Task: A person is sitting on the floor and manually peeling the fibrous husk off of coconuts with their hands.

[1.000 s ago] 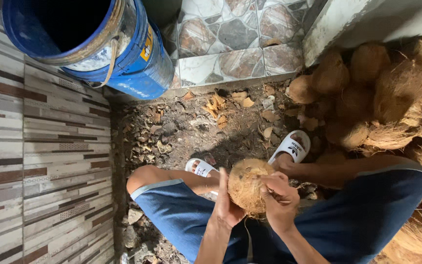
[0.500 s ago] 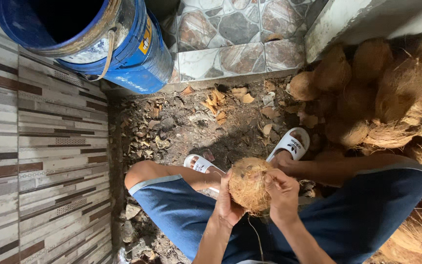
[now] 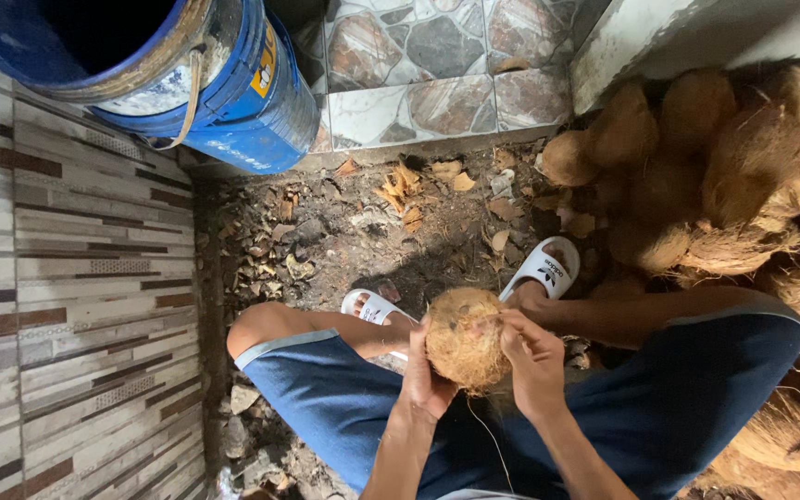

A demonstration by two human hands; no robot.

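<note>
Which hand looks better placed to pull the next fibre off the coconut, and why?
Probably the right hand: its fingertips pinch at the top of the coconut, while the left hand cups the side, steadying it.

Rough, hairy fibre husk on the coconut (image 3: pixel 464 338), scuffed glossy blue plastic barrel (image 3: pixel 233 93), smooth glazed stone-pattern tiles (image 3: pixel 437 65), matt blue cloth shorts (image 3: pixel 687 389), white rubbery sandals (image 3: pixel 541 270)

A home backyard corner: tiled walls (image 3: pixel 76 306), dirt ground (image 3: pixel 354 231), heaped coconuts (image 3: pixel 715 167), blue barrel (image 3: pixel 233 83).
</note>
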